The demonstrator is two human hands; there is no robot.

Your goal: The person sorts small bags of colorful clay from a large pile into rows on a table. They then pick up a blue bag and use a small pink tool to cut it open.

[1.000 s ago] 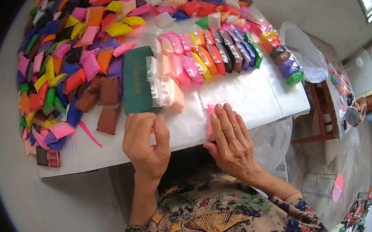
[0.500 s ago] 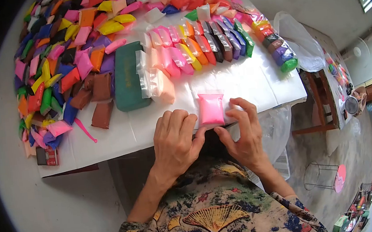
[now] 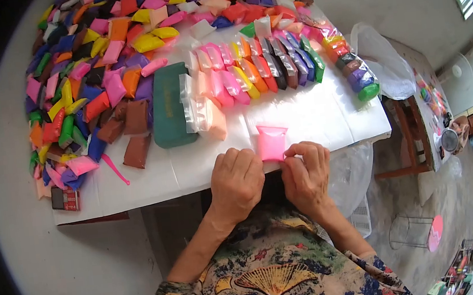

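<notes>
A small clear packet of pink modelling clay (image 3: 272, 144) lies at the front edge of the white-covered table (image 3: 325, 116). My left hand (image 3: 237, 183) is closed at its lower left corner, knuckles up. On the other side my right hand (image 3: 307, 173) pinches the lower right corner between thumb and forefinger. The left fingertips are partly hidden behind the knuckles. Just beyond the packet, rows of clay packets (image 3: 252, 76) stand in colour order, pale pink at the left end and green at the right.
A green case (image 3: 170, 111) lies left of the rows. Loose clay packets (image 3: 97, 107) heap over the table's left and back. A long bag of coloured clay (image 3: 355, 69) lies at the right edge, near a clear plastic bag (image 3: 383, 63). A pink-topped stool (image 3: 434, 233) stands on the floor.
Both hands have closed in on the pink packet's lower corners; the right fingers were spread apart before. The whole scene sits slightly lower in view.
</notes>
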